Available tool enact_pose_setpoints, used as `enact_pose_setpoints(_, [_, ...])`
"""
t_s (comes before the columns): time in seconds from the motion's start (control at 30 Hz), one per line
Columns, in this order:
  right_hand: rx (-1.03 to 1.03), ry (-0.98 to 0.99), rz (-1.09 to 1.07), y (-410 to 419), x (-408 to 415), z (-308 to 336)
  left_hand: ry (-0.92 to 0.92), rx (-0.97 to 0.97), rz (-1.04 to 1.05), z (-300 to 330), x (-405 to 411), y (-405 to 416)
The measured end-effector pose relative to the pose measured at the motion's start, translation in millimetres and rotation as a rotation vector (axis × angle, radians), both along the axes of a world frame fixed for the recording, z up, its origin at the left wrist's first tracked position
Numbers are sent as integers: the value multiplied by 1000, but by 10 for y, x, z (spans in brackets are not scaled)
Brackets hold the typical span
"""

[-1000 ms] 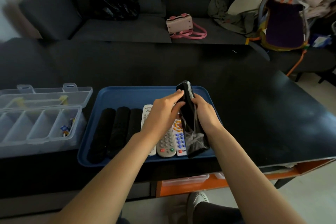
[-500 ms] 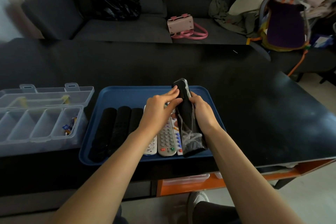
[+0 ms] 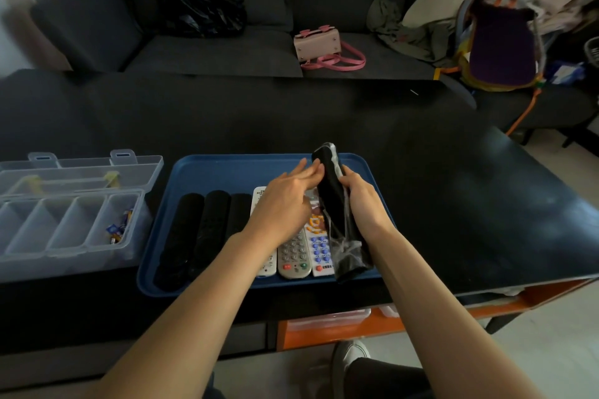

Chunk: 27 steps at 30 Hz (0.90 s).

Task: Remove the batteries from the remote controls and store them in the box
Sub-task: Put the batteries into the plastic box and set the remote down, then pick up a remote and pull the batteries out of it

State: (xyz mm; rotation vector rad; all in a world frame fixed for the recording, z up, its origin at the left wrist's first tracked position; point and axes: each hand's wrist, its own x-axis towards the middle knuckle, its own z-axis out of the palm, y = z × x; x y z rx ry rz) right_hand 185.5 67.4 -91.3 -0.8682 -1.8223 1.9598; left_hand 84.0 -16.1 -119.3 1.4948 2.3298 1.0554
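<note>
A black remote (image 3: 334, 197) in a clear plastic sleeve stands tilted over the right end of the blue tray (image 3: 227, 168). My right hand (image 3: 366, 204) grips its middle from the right. My left hand (image 3: 285, 204) has straight fingers whose tips touch the remote's upper left side. Three black remotes (image 3: 201, 233) lie side by side at the tray's left. Beside them are three pale remotes (image 3: 293, 256) with coloured buttons, partly under my left hand. A clear compartment box (image 3: 64, 227) stands open left of the tray, with a few batteries (image 3: 118, 228) in its right cell.
The tray and box sit on a black table (image 3: 453, 191). A dark sofa behind it holds a black bag (image 3: 201, 3), a pink handbag (image 3: 319, 45) and piled clothes (image 3: 453, 19). An orange shelf (image 3: 372, 324) shows under the table's front edge.
My left hand's fingers have straightened and slid along the remote's upper end. The remote has tipped a little lower toward the tray. My right hand keeps its grip.
</note>
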Motion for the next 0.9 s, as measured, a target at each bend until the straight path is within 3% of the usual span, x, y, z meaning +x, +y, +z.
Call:
enact_pose_setpoints(0.1, [55,-21,-10,91,-18,-30,42,-43,19,-59,-31,27])
enact_pose_setpoints(0.3, [650,-314,-131,267,-90,-222,179,-127,138,-159,-97,19])
enact_pose_setpoints(0.43, [880,-570,-106,288,-120,-322,313,-219,106,-214,-79,23])
enact_pose_setpoints(0.6, [1024,-687,-20,245,-138,-351,353,-308,86,-231,-73,34])
enact_pose_setpoints(0.77, [1041,-768,17,202,-111,-346,339,-304,76,-226,-88,22])
enact_pose_setpoints(0.9, [1079,-732,10,146,-92,-285,311,-285,81,-215,-113,-5])
